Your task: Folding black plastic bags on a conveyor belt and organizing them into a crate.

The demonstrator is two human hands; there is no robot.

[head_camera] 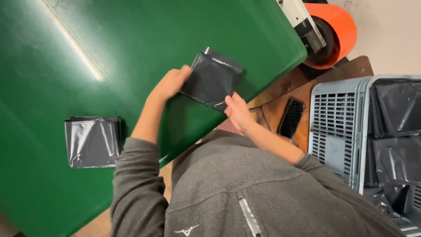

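Observation:
A folded black plastic bag point(213, 78) lies on the green table top point(109, 52), held by both hands. My left hand point(170, 82) grips its left edge with the fingers curled over it. My right hand point(237, 111) pinches its lower right corner near the table's edge. A second folded black plastic bag point(93, 141) lies flat on the table to the left, beside my left sleeve, touched by neither hand.
A grey plastic crate point(340, 127) holding more black bags point(397, 131) stands at the right. A dark phone point(291, 117) lies on a brown wooden surface point(351, 70) beside it. An orange roll point(334, 33) on a machine sits at the top right.

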